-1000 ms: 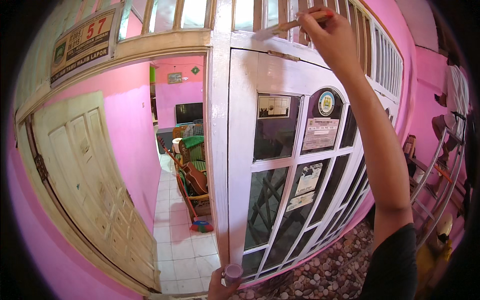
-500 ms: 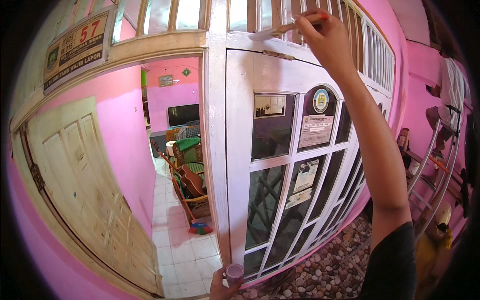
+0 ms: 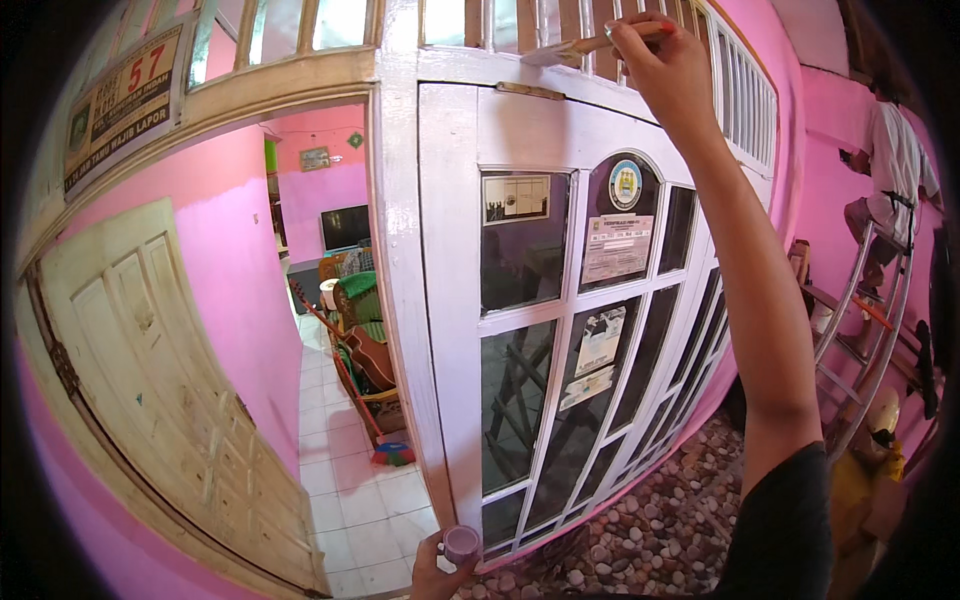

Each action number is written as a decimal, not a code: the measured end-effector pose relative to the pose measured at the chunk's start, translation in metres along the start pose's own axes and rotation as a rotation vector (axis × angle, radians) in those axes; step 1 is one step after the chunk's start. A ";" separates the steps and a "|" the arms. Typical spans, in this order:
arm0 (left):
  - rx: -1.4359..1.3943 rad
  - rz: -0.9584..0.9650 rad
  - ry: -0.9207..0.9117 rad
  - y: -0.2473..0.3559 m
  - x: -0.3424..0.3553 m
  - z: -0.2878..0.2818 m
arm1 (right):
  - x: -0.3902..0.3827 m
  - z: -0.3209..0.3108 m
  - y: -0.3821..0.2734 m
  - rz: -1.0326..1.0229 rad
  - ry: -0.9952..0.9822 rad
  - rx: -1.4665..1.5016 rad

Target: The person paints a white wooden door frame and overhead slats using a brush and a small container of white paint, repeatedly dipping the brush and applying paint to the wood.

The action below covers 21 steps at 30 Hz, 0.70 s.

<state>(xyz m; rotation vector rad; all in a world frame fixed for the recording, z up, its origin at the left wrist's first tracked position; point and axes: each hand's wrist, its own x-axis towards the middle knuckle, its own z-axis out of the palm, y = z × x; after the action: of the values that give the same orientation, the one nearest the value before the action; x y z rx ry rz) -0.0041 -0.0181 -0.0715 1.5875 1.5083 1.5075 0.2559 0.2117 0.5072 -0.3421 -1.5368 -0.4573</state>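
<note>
With its arm stretched upward, the right hand pinches a paintbrush, bristles at the white crossbar; well apart, the left hand grips a small cup low and near, left of the arm.

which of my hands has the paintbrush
Your right hand, raised near the white beam, holds the paintbrush; your left hand, low in the view, holds a small cup instead.

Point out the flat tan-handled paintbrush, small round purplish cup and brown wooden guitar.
Paintbrush (image 3: pixel 574 49): head view, where bristles meet handle.
Cup (image 3: pixel 464 557): head view, front outer wall.
Guitar (image 3: pixel 372 360): head view, brown body.
</note>
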 end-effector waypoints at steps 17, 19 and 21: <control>0.174 0.013 0.186 0.047 0.013 0.116 | -0.022 -0.033 0.095 -0.007 0.015 0.114; 0.177 -0.023 0.210 0.051 0.012 0.131 | -0.026 -0.043 0.107 -0.066 0.068 -0.012; 0.174 -0.059 0.246 0.054 0.013 0.146 | -0.026 -0.046 0.111 0.048 0.119 0.207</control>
<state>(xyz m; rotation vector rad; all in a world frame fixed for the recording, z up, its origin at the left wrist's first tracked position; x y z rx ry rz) 0.1452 0.0262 -0.0593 1.4785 1.8499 1.6236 0.3508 0.2875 0.4889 -0.1868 -1.4422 -0.2731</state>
